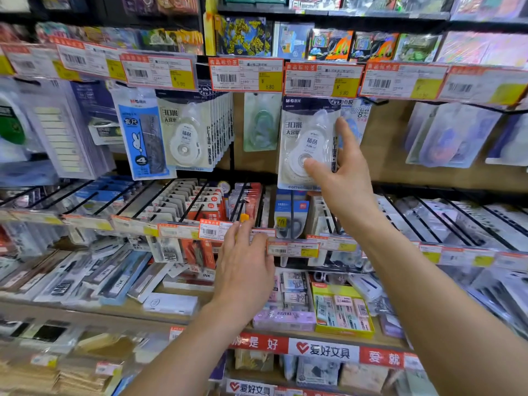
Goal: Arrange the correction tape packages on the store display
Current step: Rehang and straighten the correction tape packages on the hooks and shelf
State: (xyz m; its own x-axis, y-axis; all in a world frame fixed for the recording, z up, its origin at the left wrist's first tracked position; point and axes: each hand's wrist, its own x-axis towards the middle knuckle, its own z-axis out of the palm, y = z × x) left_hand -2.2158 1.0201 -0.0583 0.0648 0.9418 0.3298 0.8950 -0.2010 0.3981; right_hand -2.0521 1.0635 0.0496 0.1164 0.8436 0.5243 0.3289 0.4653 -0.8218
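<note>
Right hand (340, 172) grips a correction tape package (307, 138): thumb pressed on the clear blister at the front, index finger running up the right edge, other fingers hidden behind the card. Package is upright at the top peg row, its header just under a red-and-yellow price tag (323, 80); can't tell if it's on the peg or only held against it. White dispenser shows through the blister, dark blue header, "correction" printed along the bottom edge. Another carded item with blue dots (358, 115) sits right behind it, mostly covered. Left hand (245, 261) is lower, at the next peg row down, fingers straight and close together, holding nothing; fingertips overlap a price label (213, 230) on the front rail, contact unclear. Matching stock: a tight row of the same packages (197, 132) hangs on a peg well left of the held one, with a single pale green package (261, 121) hanging between the two. Left of that row is a blue ruler-set pack (143, 135) with a rabbit drawing, tilted. Below the left hand, the lower shelf (85, 310) carries ink packs (114, 281) lying flat, a purple eraser box (284, 320) and a yellow display box (343, 310) of small erasers just beside it. Red-and-white banner (323, 350) runs along the shelf front edge under those boxes
</note>
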